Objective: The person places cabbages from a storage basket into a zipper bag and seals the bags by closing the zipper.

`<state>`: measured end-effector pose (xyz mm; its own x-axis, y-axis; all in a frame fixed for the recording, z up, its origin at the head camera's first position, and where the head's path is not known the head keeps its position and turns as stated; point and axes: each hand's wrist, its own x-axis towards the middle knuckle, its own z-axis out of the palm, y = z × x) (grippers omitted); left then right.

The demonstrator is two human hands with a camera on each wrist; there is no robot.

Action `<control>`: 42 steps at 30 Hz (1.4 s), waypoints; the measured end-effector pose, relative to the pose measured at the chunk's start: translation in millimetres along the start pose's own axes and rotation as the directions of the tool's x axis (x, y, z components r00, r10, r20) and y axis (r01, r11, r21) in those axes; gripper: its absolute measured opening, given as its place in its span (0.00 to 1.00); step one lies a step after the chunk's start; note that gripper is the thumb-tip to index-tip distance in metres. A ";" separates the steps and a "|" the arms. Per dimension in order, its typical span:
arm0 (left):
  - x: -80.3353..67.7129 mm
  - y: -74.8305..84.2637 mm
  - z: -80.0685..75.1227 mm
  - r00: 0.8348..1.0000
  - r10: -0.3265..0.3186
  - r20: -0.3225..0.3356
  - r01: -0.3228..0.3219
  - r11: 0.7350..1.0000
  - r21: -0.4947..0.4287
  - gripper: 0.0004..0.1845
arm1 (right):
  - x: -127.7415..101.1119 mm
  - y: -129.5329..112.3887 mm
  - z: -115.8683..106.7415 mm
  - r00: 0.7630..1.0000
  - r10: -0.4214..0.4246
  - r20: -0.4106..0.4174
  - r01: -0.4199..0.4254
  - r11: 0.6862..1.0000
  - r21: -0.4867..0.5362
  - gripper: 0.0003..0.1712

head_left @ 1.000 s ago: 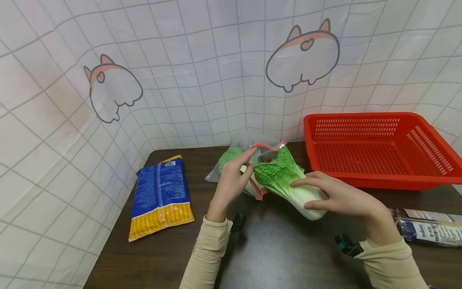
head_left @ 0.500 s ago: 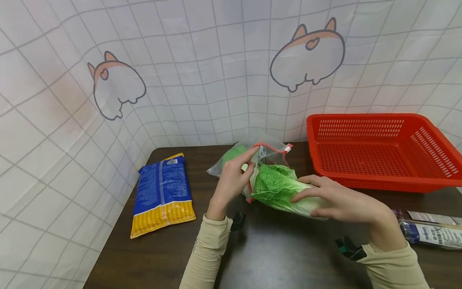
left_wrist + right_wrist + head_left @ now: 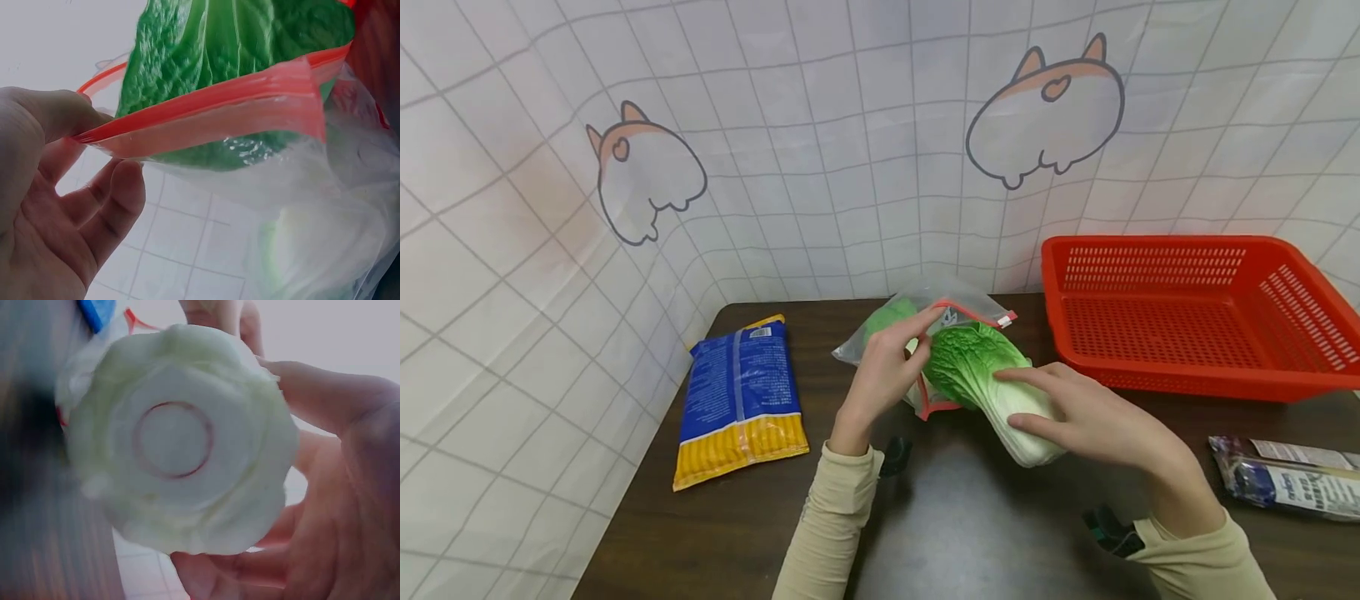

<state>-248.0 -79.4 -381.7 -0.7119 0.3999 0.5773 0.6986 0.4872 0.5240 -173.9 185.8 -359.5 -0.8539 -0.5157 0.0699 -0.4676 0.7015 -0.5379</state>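
Note:
A toy napa cabbage (image 3: 992,387), green leaves and a pale white base (image 3: 181,450), is gripped by my right hand (image 3: 1075,412) around its stem end. Its leafy tip pokes into the mouth of a clear zip bag (image 3: 940,321) with a red seal strip (image 3: 212,106). My left hand (image 3: 887,371) pinches the bag's rim between thumb and fingers and holds the mouth apart. Another green item (image 3: 883,319) lies inside the bag. The left wrist view shows the cabbage leaves (image 3: 237,44) passing the red strip.
A red slotted basket (image 3: 1195,312) stands at the back right of the dark table (image 3: 700,533). A blue and yellow packet (image 3: 739,400) lies at the left. A clear wrapped packet (image 3: 1285,479) lies at the right edge. A tiled cloth backdrop surrounds the table.
My right hand has turned the cabbage and pushed its leafy end further into the bag's mouth. My left hand keeps its pinch on the rim.

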 end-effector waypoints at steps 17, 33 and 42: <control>2.5 1.5 2.0 0.999 0.022 -0.050 -0.019 0.998 0.053 0.24 | 13.2 -11.2 2.5 0.978 0.175 -0.111 -0.174 0.985 0.016 0.36; 4.2 8.5 7.7 0.999 0.014 -0.037 -0.011 0.997 0.081 0.24 | 19.1 -16.2 8.8 0.995 0.068 -0.066 -0.078 0.984 -0.158 0.29; 3.5 8.0 6.6 1.000 0.004 -0.009 -0.004 0.999 0.049 0.24 | 27.5 -5.1 7.8 0.997 -0.048 -0.065 0.042 0.995 -0.087 0.28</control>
<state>-245.4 -69.0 -379.6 -0.7082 0.3954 0.5849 0.6971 0.5230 0.4904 -193.2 164.2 -361.4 -0.8437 -0.5155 0.1496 -0.5210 0.7195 -0.4591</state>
